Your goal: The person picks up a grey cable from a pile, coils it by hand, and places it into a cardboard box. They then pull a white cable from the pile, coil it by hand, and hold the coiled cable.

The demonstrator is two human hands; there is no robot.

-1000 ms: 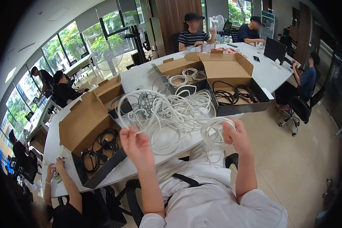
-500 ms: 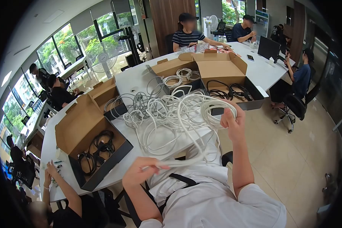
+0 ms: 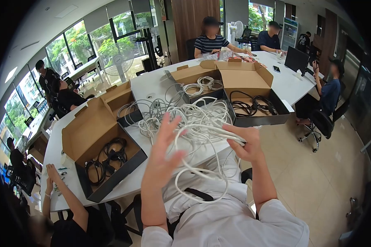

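Observation:
In the head view, my right hand [image 3: 246, 143] is closed around a gathered coil of white cable [image 3: 202, 128]. Loops of that cable stretch left from the fist and hang over my lap. My left hand [image 3: 165, 154] is raised with its fingers spread, slightly blurred, at the left end of the loops; nothing is gripped in it. Behind both hands a tangled heap of white and grey cables [image 3: 154, 111] spreads over the white table [image 3: 123, 181].
An open box [image 3: 107, 164] with black cables stands at the left, and another box of black cables [image 3: 255, 105] at the right. Between them, farther back, a box [image 3: 202, 88] holds coiled white cables. A co-worker's hands [image 3: 53, 175] rest at the table's left edge. Other people sit around.
My left hand has let go of the cable strand and risen, fingers opening. My right hand has turned and lowered slightly, and its coil now stretches leftward. The view has shifted a little.

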